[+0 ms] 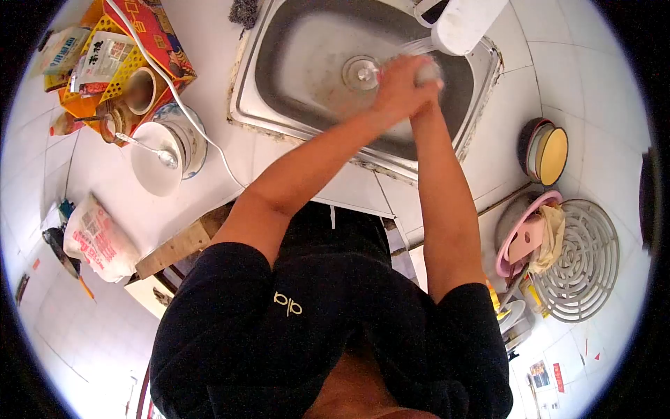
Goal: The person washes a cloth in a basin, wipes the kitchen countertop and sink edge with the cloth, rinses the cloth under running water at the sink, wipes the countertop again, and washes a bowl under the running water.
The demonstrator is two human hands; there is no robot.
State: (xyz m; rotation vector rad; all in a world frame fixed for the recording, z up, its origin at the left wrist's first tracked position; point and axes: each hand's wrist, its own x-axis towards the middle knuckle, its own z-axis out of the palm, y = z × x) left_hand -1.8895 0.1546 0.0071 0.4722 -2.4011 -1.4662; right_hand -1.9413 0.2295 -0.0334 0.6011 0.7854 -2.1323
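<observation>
Both hands meet over the right part of the metal sink (241,91), beneath the white tap (460,31). My left hand (399,85) is closed and pressed against the other one, its fingers blurred. My right hand (427,94) is closed too, its fingers curled around a small, pale, rounded thing (427,70) that is too blurred to name. Water runs from the tap close to the hands. Left of them, the round drain (361,72) shows in the sink floor.
A white bowl (150,171) with a metal spoon (166,158) stands left, near a red-orange box (157,28) of packets and jars. A white cable (188,115) crosses the counter. At right are stacked bowls (551,155), a pink basin (504,244) and a grey coiled rack (583,265).
</observation>
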